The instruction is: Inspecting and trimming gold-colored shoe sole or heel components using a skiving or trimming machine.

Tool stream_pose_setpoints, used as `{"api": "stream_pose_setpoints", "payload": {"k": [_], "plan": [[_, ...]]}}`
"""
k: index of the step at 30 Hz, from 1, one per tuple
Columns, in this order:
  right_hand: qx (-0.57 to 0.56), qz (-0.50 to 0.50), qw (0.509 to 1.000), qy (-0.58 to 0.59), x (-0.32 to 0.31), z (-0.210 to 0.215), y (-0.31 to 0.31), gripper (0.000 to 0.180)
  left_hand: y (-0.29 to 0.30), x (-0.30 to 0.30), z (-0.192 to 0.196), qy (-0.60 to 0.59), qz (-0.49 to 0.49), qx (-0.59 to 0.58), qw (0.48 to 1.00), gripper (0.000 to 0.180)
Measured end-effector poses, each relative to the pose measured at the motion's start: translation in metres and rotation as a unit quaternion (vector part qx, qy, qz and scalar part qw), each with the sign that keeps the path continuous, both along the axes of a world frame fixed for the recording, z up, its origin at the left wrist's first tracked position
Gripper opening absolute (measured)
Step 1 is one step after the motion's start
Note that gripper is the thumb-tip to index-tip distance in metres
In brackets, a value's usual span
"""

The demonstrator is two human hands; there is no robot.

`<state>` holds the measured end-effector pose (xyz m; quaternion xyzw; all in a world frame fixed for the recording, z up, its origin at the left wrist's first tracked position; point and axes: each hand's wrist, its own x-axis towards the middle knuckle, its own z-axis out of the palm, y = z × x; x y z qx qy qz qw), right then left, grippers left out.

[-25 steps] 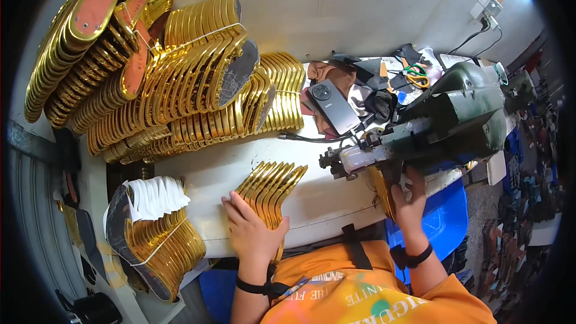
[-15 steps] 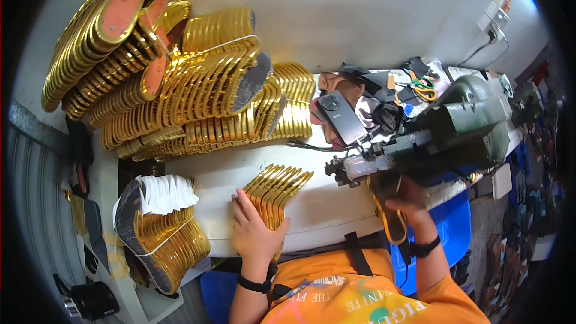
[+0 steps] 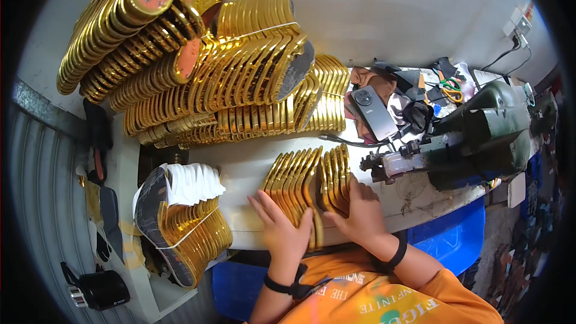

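Observation:
A row of gold-edged insoles stands on edge on the white table, near the front. My left hand rests against its left and near side, fingers stretched and apart, thumb to the right. Just right of that row, a smaller group of gold-edged insoles stands with a narrow gap between. My right hand closes round this group from the right, thumb at its near side; some fingertips are hidden. The head of a dark green sewing machine is to the right of my right hand.
Large piles of gold-edged insoles fill the back left. A tied bundle with white pieces stands at the left. Behind the machine's head lie a phone, fabric scraps and scissors. A blue bin is below the table's right edge.
My right hand has moved left from the sewing machine, where it held a gold-edged insole, to the row. A smaller group now stands apart at the row's right. The whole view has shifted.

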<state>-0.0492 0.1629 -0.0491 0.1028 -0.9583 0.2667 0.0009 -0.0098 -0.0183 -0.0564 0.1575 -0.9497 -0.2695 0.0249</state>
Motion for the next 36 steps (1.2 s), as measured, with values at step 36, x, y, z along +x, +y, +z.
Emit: {"api": "stream_pose_setpoints", "payload": {"k": [36], "plan": [[-0.245, 0.066, 0.964, -0.084, 0.012, -0.028, 0.084, 0.04, -0.065, 0.06, -0.082, 0.21, 0.002, 0.535, 0.818, 0.051]]}}
